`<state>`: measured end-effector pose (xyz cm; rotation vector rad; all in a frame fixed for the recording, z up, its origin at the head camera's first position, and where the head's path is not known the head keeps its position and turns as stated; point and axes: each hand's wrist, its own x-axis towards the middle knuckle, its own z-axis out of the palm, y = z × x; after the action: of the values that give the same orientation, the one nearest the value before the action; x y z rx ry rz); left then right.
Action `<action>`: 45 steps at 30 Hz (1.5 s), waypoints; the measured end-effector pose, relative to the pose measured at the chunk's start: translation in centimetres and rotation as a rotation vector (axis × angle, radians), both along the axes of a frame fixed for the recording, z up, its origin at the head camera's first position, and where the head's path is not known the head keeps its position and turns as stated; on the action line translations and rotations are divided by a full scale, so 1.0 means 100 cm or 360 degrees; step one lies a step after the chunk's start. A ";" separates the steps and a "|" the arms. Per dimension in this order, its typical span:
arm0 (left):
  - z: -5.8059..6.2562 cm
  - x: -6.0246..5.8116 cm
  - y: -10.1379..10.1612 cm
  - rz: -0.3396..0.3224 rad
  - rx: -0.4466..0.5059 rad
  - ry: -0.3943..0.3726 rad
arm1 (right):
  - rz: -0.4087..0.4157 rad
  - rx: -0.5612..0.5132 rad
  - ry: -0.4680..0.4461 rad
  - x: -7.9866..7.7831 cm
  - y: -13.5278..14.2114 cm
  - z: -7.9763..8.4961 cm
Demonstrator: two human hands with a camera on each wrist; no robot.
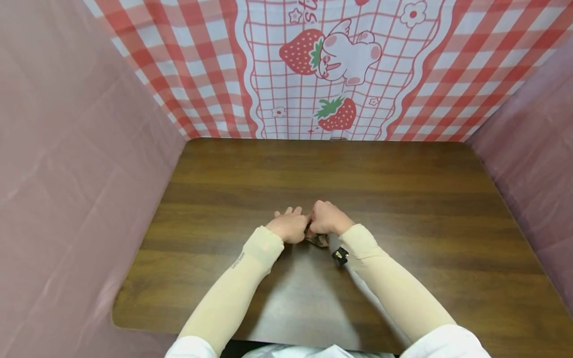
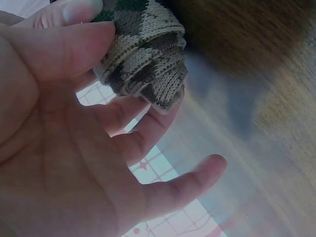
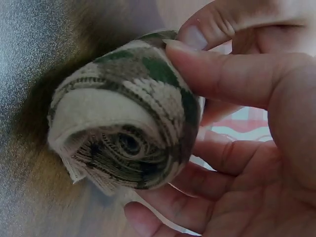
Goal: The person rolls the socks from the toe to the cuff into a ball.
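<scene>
A tightly rolled camouflage knit garment (image 3: 131, 98) in tan, brown and green shows its spiral end, with a pale inner layer, in the right wrist view. Whether it is a sock or something else I cannot tell. Near the table's middle in the head view, my left hand (image 1: 288, 227) and right hand (image 1: 329, 219) meet at this roll (image 1: 319, 240), largely covered by them. My left thumb pinches one end of the roll (image 2: 153, 59), the little finger stretched away. On the right, thumb and fingers grip its side, other fingers curving beneath.
The brown wood-grain table (image 1: 215, 169) spreads around both hands. Behind it hangs a red and white checked curtain (image 1: 201, 64) with strawberries; pink cloth (image 1: 89, 149) borders the sides. A small black device (image 1: 340, 256) sits at the right wrist.
</scene>
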<state>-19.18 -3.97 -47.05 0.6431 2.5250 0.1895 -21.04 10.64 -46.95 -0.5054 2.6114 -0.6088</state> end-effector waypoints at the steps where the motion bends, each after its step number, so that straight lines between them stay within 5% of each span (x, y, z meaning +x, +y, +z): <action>1: 0.001 0.000 0.000 0.0001 0.0004 -0.0002 | 0.0011 0.0016 0.0014 0.000 -0.001 0.001; 13: 0.005 0.003 -0.005 0.0031 0.0099 0.0035 | -0.0029 -0.0180 -0.0190 -0.006 0.011 -0.013; 20: 0.001 0.002 -0.017 0.0216 0.0565 0.0328 | -0.0236 -0.0522 -0.0023 0.001 0.031 -0.025; 25: -0.003 0.000 -0.021 0.0560 0.1149 0.0508 | -0.0537 -0.0957 0.0186 0.010 0.040 -0.020; 28: -0.003 0.000 -0.020 0.0741 0.1599 0.0409 | -0.0663 -0.1281 0.0253 0.015 0.041 -0.013; 33: -0.001 0.004 -0.012 0.0889 0.2131 -0.0041 | -0.0752 -0.1857 0.0160 0.023 0.036 -0.005; 35: 0.000 0.006 -0.008 0.0898 0.2230 -0.0163 | -0.0767 -0.2043 0.0095 0.026 0.033 -0.004; 39: 0.004 0.009 -0.004 0.0861 0.2332 -0.0215 | -0.0774 -0.2220 0.0046 0.029 0.029 0.001; 45: 0.002 0.006 -0.008 0.0789 0.2305 -0.0264 | -0.0703 -0.2042 0.0037 0.034 0.033 0.006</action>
<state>-18.54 -4.82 -46.85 0.3801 1.9595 2.1977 -17.68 13.90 -46.33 -0.2324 2.0104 -2.4098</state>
